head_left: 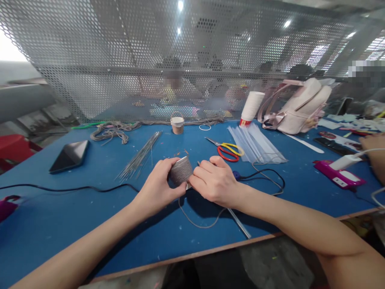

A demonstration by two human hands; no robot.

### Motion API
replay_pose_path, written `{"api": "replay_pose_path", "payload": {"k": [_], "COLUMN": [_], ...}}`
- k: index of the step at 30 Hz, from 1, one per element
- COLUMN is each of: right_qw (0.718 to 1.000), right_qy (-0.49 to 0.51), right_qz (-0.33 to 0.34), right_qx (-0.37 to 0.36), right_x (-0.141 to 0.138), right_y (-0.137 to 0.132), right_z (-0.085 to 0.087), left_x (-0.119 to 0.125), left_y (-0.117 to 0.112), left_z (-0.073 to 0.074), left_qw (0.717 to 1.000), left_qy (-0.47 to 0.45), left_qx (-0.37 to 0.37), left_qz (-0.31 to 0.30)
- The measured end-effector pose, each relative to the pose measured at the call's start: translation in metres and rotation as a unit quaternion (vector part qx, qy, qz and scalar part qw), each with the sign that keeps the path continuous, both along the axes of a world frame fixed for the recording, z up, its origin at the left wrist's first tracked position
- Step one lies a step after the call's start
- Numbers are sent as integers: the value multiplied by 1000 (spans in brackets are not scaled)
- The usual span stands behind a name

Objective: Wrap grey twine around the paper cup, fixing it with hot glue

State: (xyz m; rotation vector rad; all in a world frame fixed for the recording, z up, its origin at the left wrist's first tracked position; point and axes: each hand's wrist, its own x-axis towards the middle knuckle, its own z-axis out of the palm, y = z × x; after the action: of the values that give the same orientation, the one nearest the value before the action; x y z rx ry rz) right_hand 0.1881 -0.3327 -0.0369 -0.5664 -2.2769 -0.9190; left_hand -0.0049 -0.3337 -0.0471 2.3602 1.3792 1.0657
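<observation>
Left hand (pixel 159 180) clasps a gray cord-wrapped piece (pixel 181 171) over the blue table (pixel 54 216).
It tilts, long axis unclear; the right hand (pixel 213 179) curls against it, hold hidden. Beyond: an upright small bucket (pixel 177 128), contents unclear, and nested paper cups (pixel 252 106).

Looks out from head height, above the near side of the blue table (pixel 117 249), facing forward and angled down over its top. Sits close to the left hand (pixel 159 182) and right hand (pixel 214 180), framing both near the middle. Carries on across to the perforated screen (pixel 120 60) along the far side and, through its holes, dimly beyond. Spreads wide, from the phone (pixel 69 155) on the left to the pink backpack (pixel 303 108) on the far right and past it. Dips also past the near table edge (pixel 210 251) and a little below it.
</observation>
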Motion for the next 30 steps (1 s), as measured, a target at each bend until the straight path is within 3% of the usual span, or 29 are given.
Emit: {"api": "replay_pose_path", "payload": {"k": [6, 10, 15, 19, 25, 30], "right_qw": [999, 989, 938, 891, 882, 918], "right_qy": [20, 74, 174, 234, 248, 182], "right_qz": [11, 18, 44, 55, 52, 11], "right_qx": [-23, -127, -297, -385, -398, -353], "right_x": [1, 4, 7, 8, 10, 7], "right_y": [3, 7, 9, 7, 1, -4], "right_z": [-1, -1, 2, 7, 2, -11], "left_x": [-1, -2, 0, 1, 1, 1], "left_y": [1, 1, -1, -5, -5, -3], "left_z": [-1, -2, 3, 7, 6, 7], "left_qw": [1000, 1000, 1000, 1000, 998, 994], "left_qy": [0, 2, -7, -8, -36, -78], "left_qx": [6, 6, 4, -5, -34, -57], "left_qz": [-4, 3, 11, 13, 29, 42]}}
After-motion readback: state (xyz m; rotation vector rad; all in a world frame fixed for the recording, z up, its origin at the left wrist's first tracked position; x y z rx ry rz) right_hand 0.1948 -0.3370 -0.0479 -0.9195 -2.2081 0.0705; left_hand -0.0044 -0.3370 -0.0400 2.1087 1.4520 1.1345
